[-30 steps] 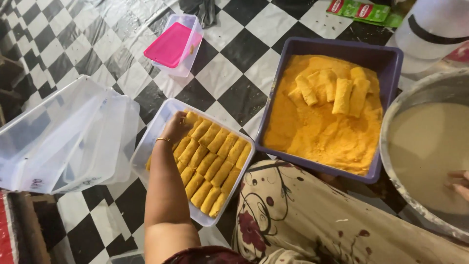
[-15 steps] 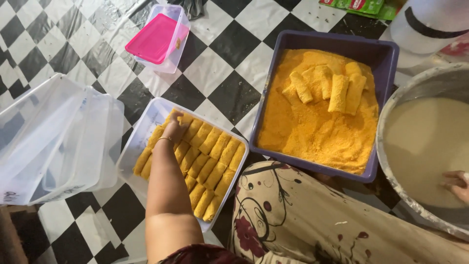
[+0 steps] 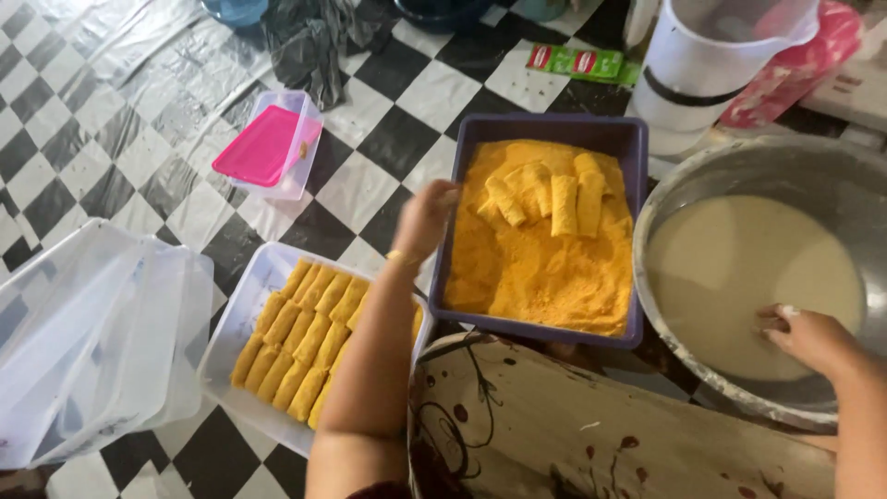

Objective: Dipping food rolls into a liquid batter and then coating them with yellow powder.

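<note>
My left hand (image 3: 426, 218) hovers at the left rim of a purple tray (image 3: 545, 127) filled with orange breadcrumbs, fingers loosely apart and holding nothing. Several breaded rolls (image 3: 545, 199) lie on the crumbs in the tray's far half. To the left, a clear container (image 3: 242, 305) on the floor holds rows of coated rolls (image 3: 300, 337); my forearm crosses over its right side. My right hand (image 3: 806, 337) rests inside a big metal bowl (image 3: 711, 171), fingertips at the pale batter (image 3: 744, 277); whether it holds anything is hidden.
A stack of clear plastic lids and boxes (image 3: 88, 342) lies at the left. A small clear box with a pink lid (image 3: 266, 146) sits on the checkered floor. A white jug (image 3: 711, 65) stands behind the bowl. Patterned cloth (image 3: 591, 425) covers my lap.
My left hand has lifted off the rolls in the clear container and moved right to the purple crumb tray. The right hand stays in the batter bowl.
</note>
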